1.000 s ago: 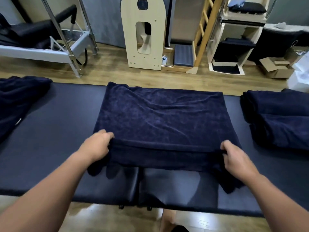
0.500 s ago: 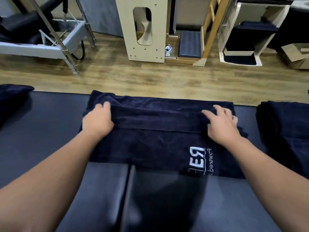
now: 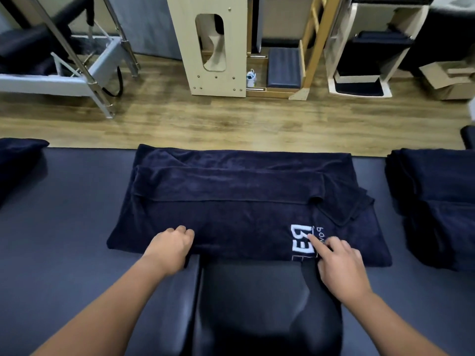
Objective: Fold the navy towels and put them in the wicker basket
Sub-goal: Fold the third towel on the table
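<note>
Lying half-folded, navy towel (image 3: 231, 201), white logo (image 3: 303, 240) showing

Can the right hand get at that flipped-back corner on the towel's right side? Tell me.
Probably yes. The right hand rests on the towel near its white lettering, and the flipped-back corner lies just beyond it with nothing between.

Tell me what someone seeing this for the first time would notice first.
The navy towel, part-folded across the dark padded table, with white lettering near its right front edge. The left hand grips its near edge, while the right hand points a finger onto the lettering. More navy towels lie piled at right.
</note>
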`<state>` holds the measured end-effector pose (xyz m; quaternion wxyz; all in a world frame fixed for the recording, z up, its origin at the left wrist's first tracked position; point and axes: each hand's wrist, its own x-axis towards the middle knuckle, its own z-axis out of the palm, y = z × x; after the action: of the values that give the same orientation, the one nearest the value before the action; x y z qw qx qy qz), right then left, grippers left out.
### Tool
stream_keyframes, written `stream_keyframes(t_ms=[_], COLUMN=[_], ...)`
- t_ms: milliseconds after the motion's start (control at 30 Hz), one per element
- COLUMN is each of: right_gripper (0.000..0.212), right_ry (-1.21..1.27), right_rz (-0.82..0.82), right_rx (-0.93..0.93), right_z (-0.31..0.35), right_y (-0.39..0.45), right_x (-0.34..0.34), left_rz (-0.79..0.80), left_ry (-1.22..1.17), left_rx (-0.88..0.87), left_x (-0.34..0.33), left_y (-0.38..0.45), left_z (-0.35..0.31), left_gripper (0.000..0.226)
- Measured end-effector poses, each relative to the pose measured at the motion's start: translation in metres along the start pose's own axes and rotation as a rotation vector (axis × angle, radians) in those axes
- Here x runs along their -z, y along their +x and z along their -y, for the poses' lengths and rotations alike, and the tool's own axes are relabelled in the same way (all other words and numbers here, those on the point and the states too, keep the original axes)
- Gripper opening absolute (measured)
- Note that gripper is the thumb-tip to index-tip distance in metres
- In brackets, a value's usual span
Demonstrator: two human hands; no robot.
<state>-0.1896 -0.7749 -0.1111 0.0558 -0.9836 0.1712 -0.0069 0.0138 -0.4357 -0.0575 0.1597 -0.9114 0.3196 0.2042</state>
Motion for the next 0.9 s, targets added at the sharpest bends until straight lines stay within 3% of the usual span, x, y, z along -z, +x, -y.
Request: stream_keyframes(t_ms=[367, 500, 567, 667, 733, 900], right_gripper=[0.07, 0.06, 0.053, 0.042, 0.048, 0.064], right_ry=[-0.023, -0.022, 0.035, 0.157, 0.166, 0.023], right_rz=[0.16, 0.216, 0.231, 0.156, 0.153, 0.284], right_rx=[-0.082, -0.11, -0.167, -0.182, -0.132, -0.184], right_z=[0.025, 0.03, 0.033, 0.045, 0.054, 0.066], right_y=[-0.096, -0.131, -0.129, -0.111, -0.097, -0.053], right_x=[0.008, 0.006, 0.008, 0.011, 0.005, -0.002], left_rz=[0.146, 0.226, 0.154, -0.184, -0.3, -0.147], left_ry=[-0.118, -0.269, -0.352, -0.339, -0.295, -0.305], left_rx=[-0.13, -0.176, -0.122, 0.061, 0.149, 0.286], left_x=[-0.041, -0.061, -0.067, -0.086, -0.095, -0.092], left_y=[-0.095, -0.123, -0.125, -0.115, -0.107, -0.082], left_z=[-0.009, 0.0, 0.008, 0.019, 0.023, 0.026], left_gripper=[0.018, 0.014, 0.017, 0.035, 0.049, 0.066])
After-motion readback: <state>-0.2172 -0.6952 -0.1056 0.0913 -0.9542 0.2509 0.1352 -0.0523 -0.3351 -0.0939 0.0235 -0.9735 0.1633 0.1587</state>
